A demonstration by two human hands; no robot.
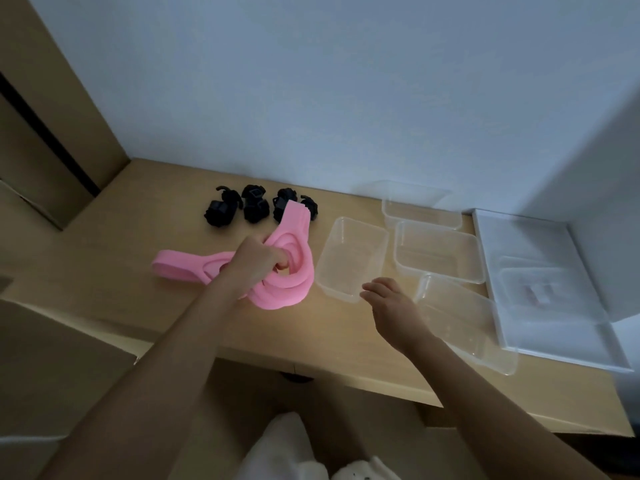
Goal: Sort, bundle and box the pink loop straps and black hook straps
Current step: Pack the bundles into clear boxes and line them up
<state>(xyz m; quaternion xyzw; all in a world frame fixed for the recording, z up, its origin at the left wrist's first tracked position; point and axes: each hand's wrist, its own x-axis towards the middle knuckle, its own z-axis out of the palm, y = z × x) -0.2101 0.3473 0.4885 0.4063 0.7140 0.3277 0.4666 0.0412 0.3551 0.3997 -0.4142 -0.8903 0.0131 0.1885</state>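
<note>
A thick stack of pink loop straps [294,271] lies curled on the wooden table [138,209]. One end points left and the other rises toward the back. My left hand [254,263] grips the stack at its middle, fingers curled through the loop. Behind it, several black hook strap bundles [254,204] sit in a row. My right hand [388,299] hovers with fingers relaxed, just at the near corner of a clear plastic box [332,268].
Three more clear boxes [438,252] stand to the right, one at the back and one near the table's front edge. A white tray with clear lids [540,292] lies at the far right. Cardboard boxes stand at the left.
</note>
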